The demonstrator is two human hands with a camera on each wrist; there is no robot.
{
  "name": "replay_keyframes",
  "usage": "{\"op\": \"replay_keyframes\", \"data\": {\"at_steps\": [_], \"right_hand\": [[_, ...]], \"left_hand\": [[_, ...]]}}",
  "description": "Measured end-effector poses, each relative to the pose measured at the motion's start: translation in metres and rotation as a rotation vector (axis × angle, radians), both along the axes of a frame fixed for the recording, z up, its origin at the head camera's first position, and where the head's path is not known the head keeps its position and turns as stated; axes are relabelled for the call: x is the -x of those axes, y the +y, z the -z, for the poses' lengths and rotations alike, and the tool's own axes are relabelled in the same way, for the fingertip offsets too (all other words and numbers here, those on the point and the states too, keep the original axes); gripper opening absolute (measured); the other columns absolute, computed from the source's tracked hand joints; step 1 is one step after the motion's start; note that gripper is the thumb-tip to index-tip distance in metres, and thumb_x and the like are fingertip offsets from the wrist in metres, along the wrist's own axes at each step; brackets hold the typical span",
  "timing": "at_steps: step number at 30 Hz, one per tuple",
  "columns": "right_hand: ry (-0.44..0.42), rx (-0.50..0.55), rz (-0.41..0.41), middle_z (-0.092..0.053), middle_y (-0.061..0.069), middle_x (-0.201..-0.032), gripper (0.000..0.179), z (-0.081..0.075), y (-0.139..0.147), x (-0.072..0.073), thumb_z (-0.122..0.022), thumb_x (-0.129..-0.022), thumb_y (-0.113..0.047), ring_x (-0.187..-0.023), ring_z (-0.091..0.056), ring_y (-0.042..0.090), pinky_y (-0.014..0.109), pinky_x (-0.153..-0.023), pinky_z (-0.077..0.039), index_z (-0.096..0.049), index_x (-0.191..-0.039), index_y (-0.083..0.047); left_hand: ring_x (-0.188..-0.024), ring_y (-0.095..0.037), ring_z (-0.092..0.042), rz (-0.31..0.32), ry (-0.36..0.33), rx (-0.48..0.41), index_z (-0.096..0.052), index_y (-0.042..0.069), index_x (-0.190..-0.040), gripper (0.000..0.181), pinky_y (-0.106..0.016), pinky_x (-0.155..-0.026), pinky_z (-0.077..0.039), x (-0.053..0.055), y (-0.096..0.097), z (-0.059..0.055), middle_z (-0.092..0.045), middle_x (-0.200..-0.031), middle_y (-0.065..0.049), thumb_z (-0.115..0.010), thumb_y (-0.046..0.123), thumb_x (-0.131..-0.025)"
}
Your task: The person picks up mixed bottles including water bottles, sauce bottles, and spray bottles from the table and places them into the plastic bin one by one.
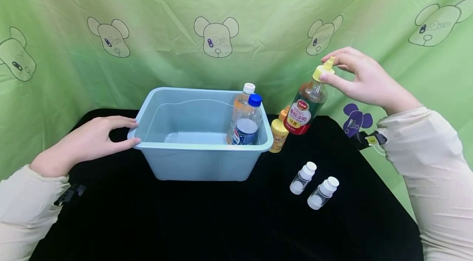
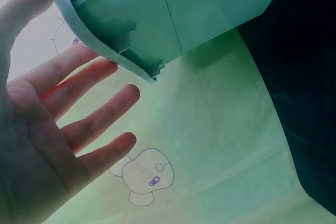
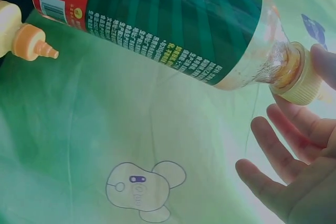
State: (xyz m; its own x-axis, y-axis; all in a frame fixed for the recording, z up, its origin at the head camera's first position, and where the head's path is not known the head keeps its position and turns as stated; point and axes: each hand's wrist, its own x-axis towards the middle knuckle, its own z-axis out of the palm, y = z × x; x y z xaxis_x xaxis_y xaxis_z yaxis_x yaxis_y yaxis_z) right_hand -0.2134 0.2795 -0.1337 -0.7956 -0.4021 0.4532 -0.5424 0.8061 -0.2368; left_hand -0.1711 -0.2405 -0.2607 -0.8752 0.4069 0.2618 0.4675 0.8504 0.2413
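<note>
My right hand (image 1: 363, 76) pinches the yellow nozzle cap (image 3: 300, 80) of a ketchup bottle (image 1: 304, 109) between thumb and fingers. The bottle, with a green and red label, hangs tilted above the table, right of the light blue plastic bin (image 1: 199, 162). Behind its lower end stands a yellow squeeze bottle (image 1: 278, 134) with an orange nozzle, partly hidden. At the bin's left end my left hand (image 1: 94, 137) touches the rim (image 2: 86, 38) with thumb and fingertips, the other fingers spread straight. Inside the bin, at its right, are a blue-capped bottle (image 1: 245, 125) and a white-capped bottle (image 1: 239, 105).
Two small clear bottles with white caps (image 1: 303, 178) (image 1: 323, 193) stand on the black-covered table (image 1: 207, 220), front right. A green curtain (image 1: 162, 47) printed with bear heads hangs behind the table and along its right side.
</note>
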Motion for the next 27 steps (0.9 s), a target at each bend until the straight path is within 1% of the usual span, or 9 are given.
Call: {"op": "replay_keyframes", "data": {"at_steps": [1, 4, 5, 8, 11, 15, 18, 23, 27], "right_hand": [[0.004, -0.003, 0.002, -0.052, 0.005, -0.122, 0.024, -0.001, 0.0, 0.0, -0.062, -0.09, -0.024, -0.108, -0.039, -0.01, 0.008, -0.099, -0.036, -0.061, -0.101, -0.003], [0.006, 0.005, -0.005, -0.051, 0.002, -0.121, 0.023, -0.004, -0.001, 0.0, -0.061, -0.09, -0.025, -0.107, -0.039, -0.012, 0.007, -0.098, -0.036, -0.061, -0.101, -0.004], [0.012, 0.001, -0.004, -0.051, -0.002, -0.12, 0.023, -0.005, -0.002, 0.001, -0.061, -0.09, -0.025, -0.106, -0.037, -0.014, 0.003, -0.094, -0.033, -0.061, -0.1, -0.004], [0.022, 0.007, -0.01, -0.049, -0.013, -0.117, 0.023, -0.008, -0.003, 0.001, -0.061, -0.09, -0.025, -0.106, -0.037, -0.015, 0.003, -0.094, -0.033, -0.061, -0.1, -0.004], [0.031, 0.009, -0.016, -0.048, -0.014, -0.117, 0.023, -0.012, -0.005, 0.001, -0.061, -0.09, -0.024, -0.107, -0.037, -0.014, 0.003, -0.095, -0.033, -0.061, -0.101, -0.004], [0.039, 0.011, -0.03, -0.05, -0.006, -0.118, 0.023, -0.017, -0.01, 0.002, -0.061, -0.091, -0.023, -0.107, -0.038, -0.013, 0.003, -0.095, -0.034, -0.061, -0.102, -0.003], [0.049, 0.015, -0.041, -0.05, -0.01, -0.116, 0.023, -0.02, -0.014, 0.002, -0.061, -0.091, -0.022, -0.107, -0.039, -0.013, 0.004, -0.096, -0.036, -0.06, -0.102, -0.003], [0.057, 0.015, -0.054, -0.046, -0.023, -0.11, 0.022, -0.026, -0.021, 0.001, -0.06, -0.091, -0.022, -0.105, -0.04, -0.011, 0.005, -0.096, -0.037, -0.06, -0.101, -0.002], [0.071, 0.013, -0.071, -0.046, -0.024, -0.108, 0.02, -0.031, -0.028, 0.0, -0.06, -0.091, -0.022, -0.105, -0.041, -0.009, 0.007, -0.097, -0.038, -0.06, -0.098, -0.003]], "left_hand": [[-0.119, -0.031, -0.054, 0.001, 0.001, -0.001, -0.065, 0.006, -0.116, 0.045, -0.048, -0.096, -0.043, 0.0, 0.0, 0.0, -0.063, -0.123, -0.012, -0.065, 0.039, -0.085], [-0.119, -0.03, -0.054, -0.005, 0.001, -0.003, -0.065, 0.007, -0.116, 0.045, -0.047, -0.096, -0.043, 0.0, 0.0, 0.0, -0.063, -0.123, -0.011, -0.066, 0.039, -0.084], [-0.119, -0.03, -0.054, -0.006, 0.001, -0.003, -0.065, 0.007, -0.116, 0.045, -0.047, -0.096, -0.043, 0.0, 0.0, 0.001, -0.063, -0.123, -0.011, -0.066, 0.039, -0.084], [-0.119, -0.03, -0.054, -0.011, -0.003, -0.003, -0.065, 0.007, -0.116, 0.045, -0.047, -0.096, -0.043, 0.0, 0.0, 0.001, -0.063, -0.123, -0.011, -0.065, 0.04, -0.084], [-0.119, -0.031, -0.054, -0.006, 0.001, 0.001, -0.065, 0.007, -0.116, 0.046, -0.047, -0.096, -0.043, 0.0, 0.0, 0.001, -0.063, -0.123, -0.012, -0.065, 0.04, -0.085], [-0.119, -0.031, -0.054, -0.004, 0.004, 0.004, -0.065, 0.007, -0.116, 0.045, -0.047, -0.096, -0.044, 0.0, 0.0, 0.001, -0.063, -0.124, -0.011, -0.065, 0.04, -0.085], [-0.12, -0.031, -0.054, -0.003, 0.0, 0.001, -0.065, 0.007, -0.116, 0.045, -0.048, -0.096, -0.043, 0.0, 0.0, 0.002, -0.062, -0.124, -0.012, -0.066, 0.039, -0.084], [-0.119, -0.031, -0.054, -0.002, 0.002, 0.0, -0.065, 0.007, -0.116, 0.045, -0.048, -0.096, -0.043, 0.0, 0.0, 0.002, -0.063, -0.124, -0.012, -0.065, 0.039, -0.085], [-0.12, -0.03, -0.054, -0.008, 0.001, -0.003, -0.065, 0.008, -0.116, 0.045, -0.047, -0.096, -0.043, -0.001, 0.0, 0.001, -0.063, -0.124, -0.011, -0.066, 0.039, -0.084]]}}
